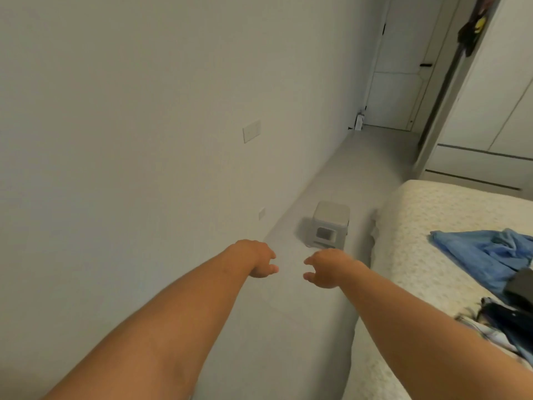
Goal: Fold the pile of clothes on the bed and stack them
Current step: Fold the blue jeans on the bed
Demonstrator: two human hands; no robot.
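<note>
Both my arms reach forward over the floor strip between the wall and the bed. My left hand (256, 259) and my right hand (326, 269) hang side by side with fingers loosely curled, holding nothing. The bed (409, 255), covered in a cream textured spread, lies to the right. On it a crumpled blue garment (484, 255) sits near the right edge of view. Dark clothes (516, 290) and a patterned piece (490, 333) lie just below it, partly cut off by the frame. Neither hand touches the bed or any clothing.
A small grey box-shaped appliance (328, 225) stands on the floor just beyond my hands, close to the bed corner. A plain wall (144, 111) runs along the left. White wardrobe doors (490, 96) and a door (401, 67) stand at the far end.
</note>
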